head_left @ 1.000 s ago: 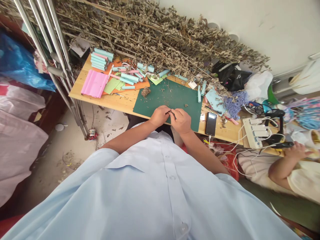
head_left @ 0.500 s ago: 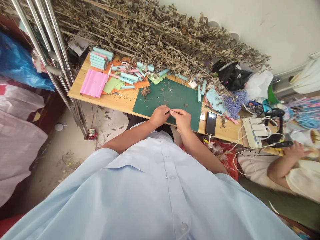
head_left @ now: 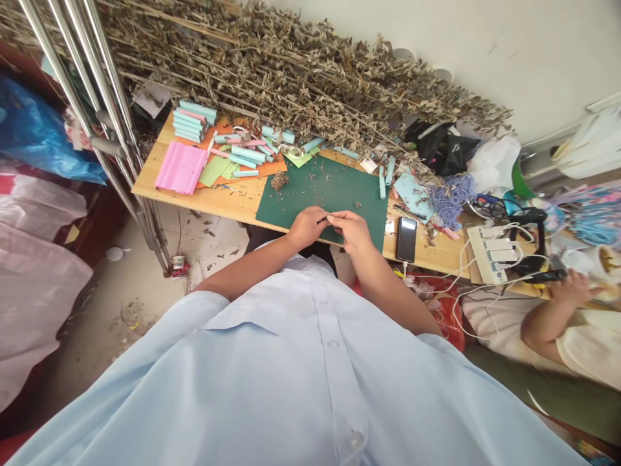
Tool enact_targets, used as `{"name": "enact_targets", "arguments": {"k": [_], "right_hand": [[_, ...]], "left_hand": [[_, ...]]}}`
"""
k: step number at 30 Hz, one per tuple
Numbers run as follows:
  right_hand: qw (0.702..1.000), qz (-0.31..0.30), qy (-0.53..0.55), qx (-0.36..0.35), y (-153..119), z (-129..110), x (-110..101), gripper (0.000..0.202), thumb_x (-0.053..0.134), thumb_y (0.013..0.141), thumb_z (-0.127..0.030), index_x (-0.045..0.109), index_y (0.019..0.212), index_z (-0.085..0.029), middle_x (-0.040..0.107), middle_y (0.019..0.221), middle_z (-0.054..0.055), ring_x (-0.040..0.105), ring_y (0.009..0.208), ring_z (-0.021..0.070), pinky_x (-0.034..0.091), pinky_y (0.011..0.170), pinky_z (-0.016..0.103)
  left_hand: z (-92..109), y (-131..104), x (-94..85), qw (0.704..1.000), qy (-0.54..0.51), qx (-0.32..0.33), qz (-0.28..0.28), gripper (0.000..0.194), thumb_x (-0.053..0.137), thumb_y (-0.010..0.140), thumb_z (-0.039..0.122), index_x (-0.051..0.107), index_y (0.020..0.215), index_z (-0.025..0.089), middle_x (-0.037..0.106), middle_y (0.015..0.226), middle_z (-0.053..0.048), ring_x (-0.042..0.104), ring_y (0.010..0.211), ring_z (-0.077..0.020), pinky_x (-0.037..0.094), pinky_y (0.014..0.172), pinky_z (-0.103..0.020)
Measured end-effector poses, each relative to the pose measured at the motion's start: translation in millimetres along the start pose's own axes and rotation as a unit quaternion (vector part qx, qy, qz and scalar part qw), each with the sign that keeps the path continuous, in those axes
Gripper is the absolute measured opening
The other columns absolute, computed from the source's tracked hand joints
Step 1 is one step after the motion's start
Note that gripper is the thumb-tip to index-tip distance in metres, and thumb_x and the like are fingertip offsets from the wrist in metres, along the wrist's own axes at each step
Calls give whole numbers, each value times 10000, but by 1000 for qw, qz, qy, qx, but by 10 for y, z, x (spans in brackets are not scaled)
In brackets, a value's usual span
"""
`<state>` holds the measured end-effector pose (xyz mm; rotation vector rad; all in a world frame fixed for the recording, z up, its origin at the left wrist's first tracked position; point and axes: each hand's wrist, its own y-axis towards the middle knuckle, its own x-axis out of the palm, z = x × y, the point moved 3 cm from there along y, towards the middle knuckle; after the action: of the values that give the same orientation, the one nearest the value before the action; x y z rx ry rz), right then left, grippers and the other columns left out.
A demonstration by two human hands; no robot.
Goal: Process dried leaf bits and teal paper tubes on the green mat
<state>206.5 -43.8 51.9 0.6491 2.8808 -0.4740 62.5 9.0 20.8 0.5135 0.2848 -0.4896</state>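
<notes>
Over the near edge of the green mat [head_left: 334,184], my left hand [head_left: 309,226] and my right hand [head_left: 352,228] meet at the fingertips. Both are closed in a pinch around something small and dark, too small to name and mostly covered by the fingers. On the mat's left part sits a clump of dried plant matter [head_left: 279,182], beyond my left hand. A smaller crumb of it [head_left: 358,205] lies just past my right hand, among scattered bits.
Dried leafy stalks [head_left: 291,71] are heaped along the back. Rolled blue papers [head_left: 247,155] and a pink sheet [head_left: 182,167] lie left. A phone [head_left: 406,239], a power strip [head_left: 488,254] and cables are right. Another person's hand [head_left: 575,288] rests far right. Metal poles [head_left: 104,116] stand left.
My hands stay together at nearly the same spot, with the fingers slightly shifted. The whole view has moved a little, so the table's right side appears further left.
</notes>
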Motion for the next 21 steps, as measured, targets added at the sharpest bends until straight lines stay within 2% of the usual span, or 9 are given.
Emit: {"name": "enact_targets", "arguments": {"k": [4,8,11,15,18,21], "right_hand": [[993,-11,-69,-95,-59,-125,-16,314,842,716,-497,803,859,-220,800,844,40,699,781,205,580,772,373],[970,-13,-162,-183,-93,-176,-52,276,782,803,-480,815,914,-229,811,930,53,720,848,223,592,876,411],[957,-14,-193,-217,-82,-151,-102,293,768,834,-471,816,1000,-234,809,996,62,722,869,220,598,913,426],[947,7,-189,-261,-80,-106,-195,331,749,873,-435,798,1138,-242,792,1056,74,717,855,210,618,879,420],[922,0,-212,-324,-102,-95,-232,243,712,922,-411,811,1080,-254,788,1080,86,730,942,236,621,898,440],[904,-7,-250,-346,-98,-84,-246,206,684,953,-403,814,1036,-267,795,1071,88,735,1018,259,612,949,472]], "left_hand": [[-19,6,5,1000,6,-16,0,190,595,1016,213,758,927,173,729,910,-65,656,896,-182,530,871,-317],[-37,6,7,1000,5,-21,-1,180,598,1002,204,765,941,177,737,930,-70,671,920,-188,538,884,-324],[-51,5,12,1000,1,-22,-3,158,616,989,190,764,935,178,739,940,-71,671,928,-190,540,889,-327],[-63,4,19,1000,-7,-25,1,117,658,984,215,754,929,178,736,939,-69,666,925,-189,536,888,-324],[-60,3,20,1000,-10,-18,-1,125,667,990,239,749,917,179,728,923,-63,661,917,-187,529,884,-317],[-55,4,18,1000,-9,-10,-5,129,660,995,237,744,917,179,726,925,-61,652,911,-184,522,883,-312]]}}
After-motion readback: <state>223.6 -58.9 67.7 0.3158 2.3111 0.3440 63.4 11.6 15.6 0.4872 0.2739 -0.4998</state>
